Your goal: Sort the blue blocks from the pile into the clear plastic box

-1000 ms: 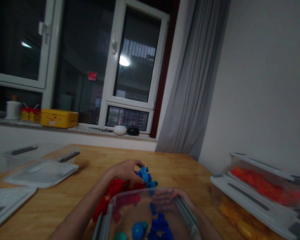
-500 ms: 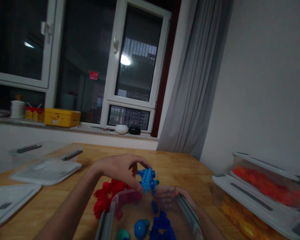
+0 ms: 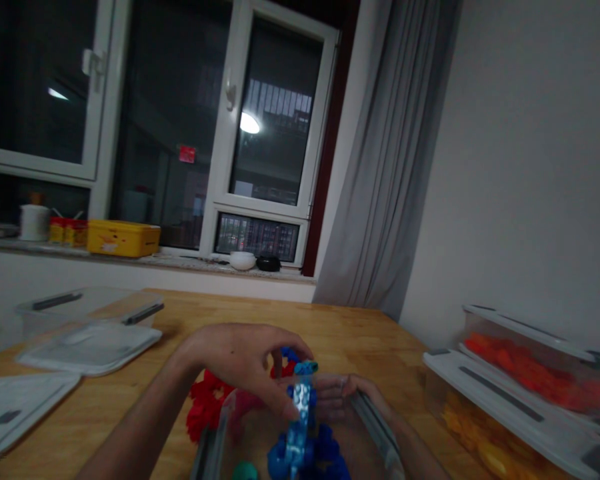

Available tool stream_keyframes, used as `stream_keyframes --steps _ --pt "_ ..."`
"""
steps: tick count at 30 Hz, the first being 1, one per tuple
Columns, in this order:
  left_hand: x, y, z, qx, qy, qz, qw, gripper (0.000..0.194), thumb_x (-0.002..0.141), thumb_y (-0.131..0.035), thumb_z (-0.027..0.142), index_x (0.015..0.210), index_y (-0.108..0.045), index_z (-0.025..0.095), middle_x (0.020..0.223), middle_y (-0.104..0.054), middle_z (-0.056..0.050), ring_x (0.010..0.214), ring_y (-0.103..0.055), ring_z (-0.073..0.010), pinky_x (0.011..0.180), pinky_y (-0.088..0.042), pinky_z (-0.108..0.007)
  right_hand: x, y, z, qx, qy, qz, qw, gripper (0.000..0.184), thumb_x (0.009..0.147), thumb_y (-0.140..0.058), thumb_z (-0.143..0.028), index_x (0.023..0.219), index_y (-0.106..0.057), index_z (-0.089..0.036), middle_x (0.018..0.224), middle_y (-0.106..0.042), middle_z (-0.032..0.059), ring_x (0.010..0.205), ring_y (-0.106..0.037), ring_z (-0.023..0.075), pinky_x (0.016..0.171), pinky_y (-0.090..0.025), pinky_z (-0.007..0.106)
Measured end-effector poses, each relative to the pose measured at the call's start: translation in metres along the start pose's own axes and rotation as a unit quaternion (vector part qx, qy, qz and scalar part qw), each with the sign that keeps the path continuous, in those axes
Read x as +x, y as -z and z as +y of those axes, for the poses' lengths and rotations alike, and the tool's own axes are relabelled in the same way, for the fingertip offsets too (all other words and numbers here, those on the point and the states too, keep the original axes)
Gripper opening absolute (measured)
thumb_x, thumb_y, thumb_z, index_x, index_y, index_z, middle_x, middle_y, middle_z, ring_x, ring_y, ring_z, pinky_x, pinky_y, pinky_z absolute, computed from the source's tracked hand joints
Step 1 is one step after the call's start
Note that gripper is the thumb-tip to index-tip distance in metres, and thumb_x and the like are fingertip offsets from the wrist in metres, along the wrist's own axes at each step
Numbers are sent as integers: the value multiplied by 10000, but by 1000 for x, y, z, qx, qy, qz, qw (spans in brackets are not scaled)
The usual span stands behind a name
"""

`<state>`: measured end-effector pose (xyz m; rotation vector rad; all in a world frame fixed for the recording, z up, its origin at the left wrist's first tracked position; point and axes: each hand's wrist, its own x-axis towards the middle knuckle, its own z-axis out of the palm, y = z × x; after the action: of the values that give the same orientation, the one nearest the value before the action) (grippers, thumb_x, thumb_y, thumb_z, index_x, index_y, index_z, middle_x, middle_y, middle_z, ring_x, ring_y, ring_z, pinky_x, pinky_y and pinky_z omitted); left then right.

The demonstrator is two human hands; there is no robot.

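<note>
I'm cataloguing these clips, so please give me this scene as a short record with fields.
Left hand: grips a light-blue brick piece, above or inside the see-through box; cannot tell which
Right hand: holds that box at its far right corner
Box contents: dark-blue bricks, a green piece
Beside box, left: red bricks
Far right: two stacked lidded boxes; orange-red pieces in the upper, yellow pieces in the lower
Surface: wooden table
</note>
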<state>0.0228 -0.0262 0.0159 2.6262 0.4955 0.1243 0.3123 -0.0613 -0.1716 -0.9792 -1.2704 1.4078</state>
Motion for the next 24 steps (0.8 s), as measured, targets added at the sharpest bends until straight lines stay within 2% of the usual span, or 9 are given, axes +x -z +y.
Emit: stream_keyframes --steps 3,6,11,17,21,24 --pt "5 0 -9 -33 -32 12 999 650 795 -762 547 1367 -617 276 1272 -719 -51 1001 -707 -251 847 -538 -315 1 8 6 84 -25 -87 992 538 728 -494 -298 1170 -760 -147 1287 -727 138 1261 -642 304 1106 -454 467" --pt "10 0 -19 -15 -28 23 999 603 851 -698 566 1373 -607 277 1297 -711 -55 1007 -712 -250 831 -538 -317 5 17 14 94 -20 -97 991 534 745 -484 -274 1178 -755 -119 1287 -725 150 1270 -635 304 1123 -434 473" --pt "10 -1 -22 20 -2 37 999 616 863 -680 568 1380 -598 244 1310 -701 -75 1038 -707 -265 882 -537 -350 8 21 18 94 -32 -82 992 544 690 -533 -291 1146 -769 -112 1266 -732 173 1255 -638 324 1115 -432 476" --pt "0 -10 -26 8 -15 54 998 651 869 -677 578 1437 -539 293 1465 -597 -41 1323 -555 -271 1136 -404 -368 9 9 16 95 -13 -42 995 506 663 -538 -296 1054 -792 -99 1142 -783 158 1101 -719 290 1052 -472 426" --pt "-24 -24 -47 -5 6 99 995 622 881 -672 555 1434 -547 299 1463 -590 -59 1347 -531 -300 1152 -385 -393 13 -6 20 98 19 -20 995 426 714 -567 -316 1008 -808 -124 1073 -808 118 1020 -747 239 957 -508 340" --pt "-47 -46 -72 -115 58 143 981 600 847 -729 503 1406 -587 338 1481 -593 -31 1373 -518 -333 1168 -372 -408 14 -16 21 103 31 -24 994 416 783 -580 -373 1051 -802 -144 1111 -800 112 1052 -734 242 926 -513 332"
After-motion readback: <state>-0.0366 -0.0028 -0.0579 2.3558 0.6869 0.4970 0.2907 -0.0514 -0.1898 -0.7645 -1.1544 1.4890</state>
